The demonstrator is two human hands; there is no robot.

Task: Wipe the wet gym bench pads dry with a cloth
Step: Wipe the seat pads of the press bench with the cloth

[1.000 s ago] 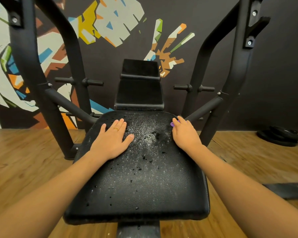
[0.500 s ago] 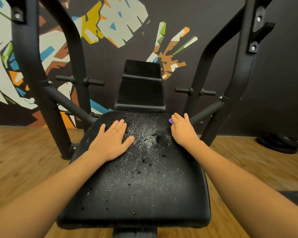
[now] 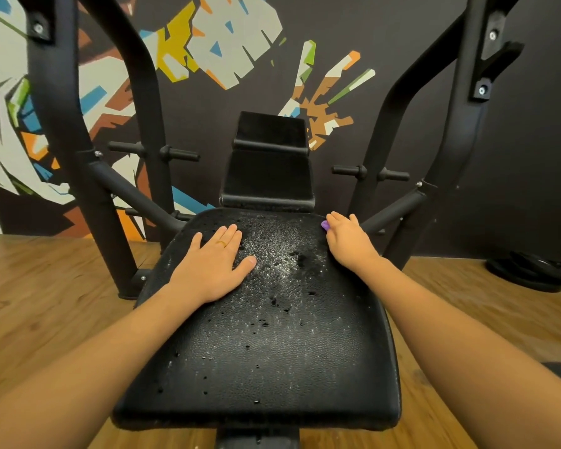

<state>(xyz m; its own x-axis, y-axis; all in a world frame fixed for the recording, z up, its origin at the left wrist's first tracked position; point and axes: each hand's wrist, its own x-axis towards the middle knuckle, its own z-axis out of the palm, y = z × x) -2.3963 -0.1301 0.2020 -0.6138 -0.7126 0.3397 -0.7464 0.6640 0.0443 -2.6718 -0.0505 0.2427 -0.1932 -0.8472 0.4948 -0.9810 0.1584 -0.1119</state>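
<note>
Left grip: I see my left hand (image 3: 212, 264) flat on the wet seat pad (image 3: 272, 351), fingers straight, holding nothing.
Right grip: right hand (image 3: 347, 243) lies outstretched over the purple cloth (image 3: 324, 225) at the far-right corner.
Room: droplets between the hands; frame tubes (image 3: 136, 199) flank both far corners.

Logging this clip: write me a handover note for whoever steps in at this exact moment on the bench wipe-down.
Left hand: open, flat on the seat pad, holding nothing.
Right hand: at the pad's far right corner, over a purple cloth. Only a scrap of it shows, so the grip is unclear.
Done: little that shows; droplets cover the seat pad's middle and front.
Left: wipe the whole seat pad, then check the back pad, whose wetness cannot be judged from here.
</note>
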